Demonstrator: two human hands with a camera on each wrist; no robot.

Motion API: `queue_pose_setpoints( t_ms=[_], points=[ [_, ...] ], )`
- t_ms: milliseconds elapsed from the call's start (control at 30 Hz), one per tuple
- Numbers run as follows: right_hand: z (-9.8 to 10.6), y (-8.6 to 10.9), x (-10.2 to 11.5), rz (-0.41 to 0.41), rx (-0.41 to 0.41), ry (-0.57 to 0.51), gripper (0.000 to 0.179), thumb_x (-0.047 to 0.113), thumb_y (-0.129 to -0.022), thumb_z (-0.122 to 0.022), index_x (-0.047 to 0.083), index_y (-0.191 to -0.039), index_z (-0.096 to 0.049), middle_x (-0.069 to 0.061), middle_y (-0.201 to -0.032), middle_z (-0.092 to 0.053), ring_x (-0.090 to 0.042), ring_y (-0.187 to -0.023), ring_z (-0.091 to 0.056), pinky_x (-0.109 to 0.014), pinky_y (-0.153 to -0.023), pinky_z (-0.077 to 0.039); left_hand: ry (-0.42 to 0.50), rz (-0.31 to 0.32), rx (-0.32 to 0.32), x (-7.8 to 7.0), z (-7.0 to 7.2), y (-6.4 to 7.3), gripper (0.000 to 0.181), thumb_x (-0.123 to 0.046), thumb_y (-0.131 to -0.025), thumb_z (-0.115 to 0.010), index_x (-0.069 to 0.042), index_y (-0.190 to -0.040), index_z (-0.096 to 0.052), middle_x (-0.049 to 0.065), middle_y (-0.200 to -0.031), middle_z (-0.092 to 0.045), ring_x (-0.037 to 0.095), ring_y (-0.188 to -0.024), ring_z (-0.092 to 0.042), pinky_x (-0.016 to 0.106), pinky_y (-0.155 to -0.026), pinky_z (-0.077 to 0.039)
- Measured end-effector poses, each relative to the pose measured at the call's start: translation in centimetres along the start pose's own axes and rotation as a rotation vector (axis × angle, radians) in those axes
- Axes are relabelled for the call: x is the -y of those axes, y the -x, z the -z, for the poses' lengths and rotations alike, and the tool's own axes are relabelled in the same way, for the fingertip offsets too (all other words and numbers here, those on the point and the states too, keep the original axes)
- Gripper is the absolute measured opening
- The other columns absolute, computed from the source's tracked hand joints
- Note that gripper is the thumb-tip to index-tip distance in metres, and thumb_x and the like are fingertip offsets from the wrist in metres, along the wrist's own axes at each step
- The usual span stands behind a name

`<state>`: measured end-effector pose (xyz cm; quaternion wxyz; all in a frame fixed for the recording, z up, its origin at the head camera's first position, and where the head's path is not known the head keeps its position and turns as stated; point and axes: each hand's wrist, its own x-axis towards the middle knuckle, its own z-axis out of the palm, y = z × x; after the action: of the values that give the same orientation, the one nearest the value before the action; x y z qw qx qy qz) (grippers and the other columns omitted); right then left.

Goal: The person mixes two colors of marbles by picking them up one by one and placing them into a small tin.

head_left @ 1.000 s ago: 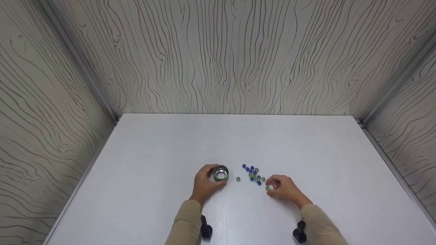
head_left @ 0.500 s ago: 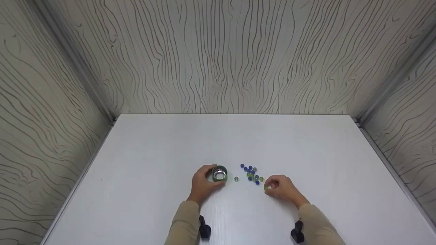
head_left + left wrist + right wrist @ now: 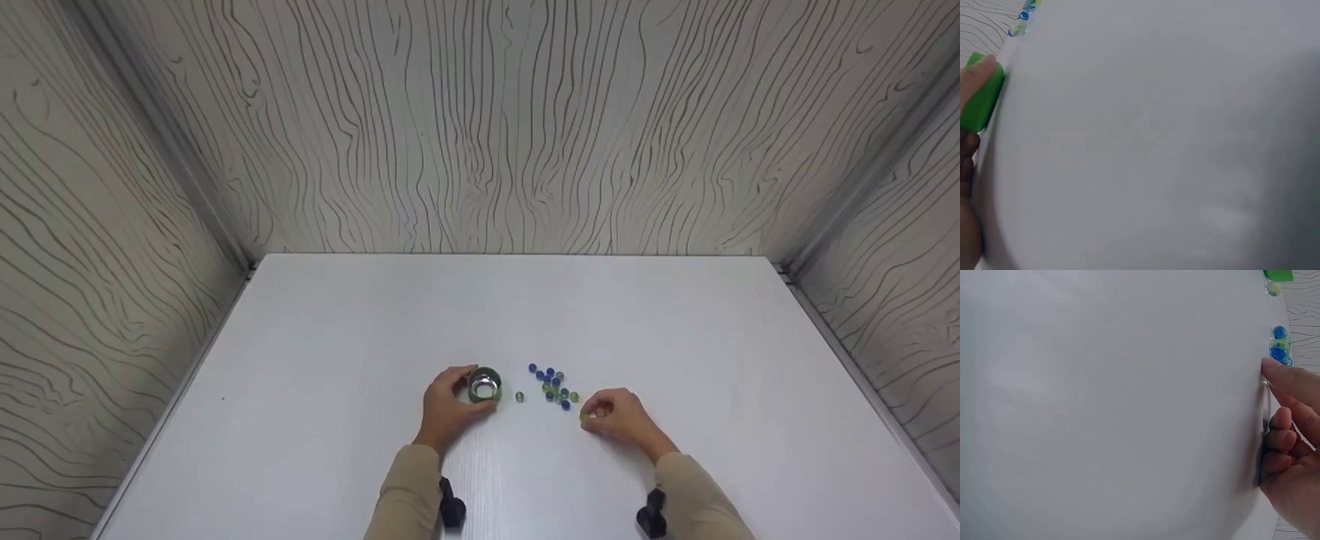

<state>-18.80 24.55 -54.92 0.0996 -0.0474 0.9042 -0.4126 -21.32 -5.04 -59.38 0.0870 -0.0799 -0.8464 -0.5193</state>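
Observation:
My left hand (image 3: 444,411) grips a small green cup (image 3: 498,393) with a shiny silvery inside, thumb and fingers curled round its side. The left wrist view shows only part of the cup's green wall (image 3: 985,98) at the left edge. Between right thumb and forefinger, the right hand (image 3: 622,417) pinches a yellow-green marble (image 3: 585,415) at the table top, mostly covered by the fingers. Several blue and yellow-green marbles (image 3: 550,396) lie clustered left of that hand. Another clear yellowish marble (image 3: 520,397) sits alone between the cup and the cluster.
The white table (image 3: 337,322) reaches back to a wood-grain patterned wall (image 3: 480,150). Similar panels stand at the left (image 3: 75,300) and right (image 3: 907,247), joined by grey corner strips.
The right thumb and forefinger have closed on the yellow-green marble, which showed more fully between them a second ago. The left hand and cup stay in place; the head view shifts slightly.

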Motion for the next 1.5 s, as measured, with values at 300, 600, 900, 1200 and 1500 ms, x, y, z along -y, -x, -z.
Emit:
queue_pose_setpoints(
  t_ms=[300,600,900,1200,1500],
  points=[
    [0.0,0.0,0.0,-0.041,-0.02,-0.006,0.014,0.008,-0.076,-0.073,0.003,-0.09,-0.07,-0.001,-0.077,-0.054,-0.012,-0.074,-0.046,-0.016,-0.06,-0.036,-0.007,-0.017,-0.017,-0.3,-0.1,0.1,0.065,-0.032,-0.063,-0.088,-0.011,-0.12,-0.064,0.003,-0.114,-0.069,0.02,-0.109,-0.064,0.036,-0.104,-0.052],
    [0.1,0.0,0.1,0.063,-0.035,0.012,0.015,0.007,-0.077,-0.071,-0.002,-0.089,-0.069,-0.003,-0.073,-0.058,-0.002,-0.063,-0.043,-0.013,-0.054,-0.036,-0.041,-0.037,-0.012,0.2,-0.2,0.1,0.062,-0.037,-0.066,-0.086,-0.016,-0.12,-0.064,-0.001,-0.115,-0.068,0.016,-0.11,-0.064,0.033,-0.104,-0.052],
    [0.2,-0.1,0.9,0.004,-0.044,0.012,0.014,0.008,-0.079,-0.071,0.0,-0.09,-0.07,-0.002,-0.075,-0.057,-0.009,-0.068,-0.045,-0.015,-0.055,-0.036,-0.034,-0.008,0.002,-0.1,-0.1,0.2,0.061,-0.035,-0.066,-0.086,-0.015,-0.119,-0.064,0.0,-0.115,-0.069,0.017,-0.112,-0.063,0.034,-0.106,-0.051],
    [0.1,-0.6,2.1,0.02,-0.036,0.013,0.015,0.007,-0.079,-0.072,0.0,-0.092,-0.069,-0.001,-0.074,-0.054,-0.01,-0.069,-0.044,-0.015,-0.054,-0.037,0.01,-0.021,0.027,-0.3,0.0,-0.1,0.057,-0.029,-0.067,-0.086,-0.015,-0.117,-0.064,-0.001,-0.114,-0.068,0.019,-0.114,-0.063,0.036,-0.107,-0.05],
    [0.1,-0.7,3.1,0.095,-0.041,0.019,0.014,0.008,-0.078,-0.074,0.001,-0.089,-0.07,0.0,-0.07,-0.053,-0.005,-0.065,-0.042,-0.015,-0.055,-0.035,0.056,-0.031,0.065,-0.7,-0.3,0.2,0.055,-0.021,-0.07,-0.083,-0.01,-0.119,-0.062,0.004,-0.118,-0.065,0.022,-0.119,-0.061,0.036,-0.111,-0.048]
  ],
)
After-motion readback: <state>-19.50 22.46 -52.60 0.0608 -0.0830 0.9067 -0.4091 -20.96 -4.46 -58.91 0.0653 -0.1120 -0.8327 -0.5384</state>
